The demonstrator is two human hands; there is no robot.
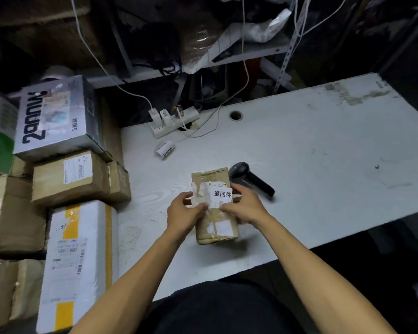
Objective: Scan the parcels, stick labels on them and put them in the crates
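A small brown cardboard parcel [216, 227] lies on the white table [323, 165] in front of me. A white label [222, 194] with black characters sits over its top face. My left hand [184, 213] pinches the label's lower left edge, with backing paper beside it. On the label's right side, my right hand [245, 206] pinches the label and rests against the parcel. A black handheld scanner [251, 178] lies on the table just right of the parcel, untouched.
A roll of labels [165, 149] lies behind the parcel, near a white power strip [174, 122] with cables. Several parcels are stacked at the left, among them a white and yellow one [80, 261] and a brown box [70, 177]. Dark shelving stands behind the table.
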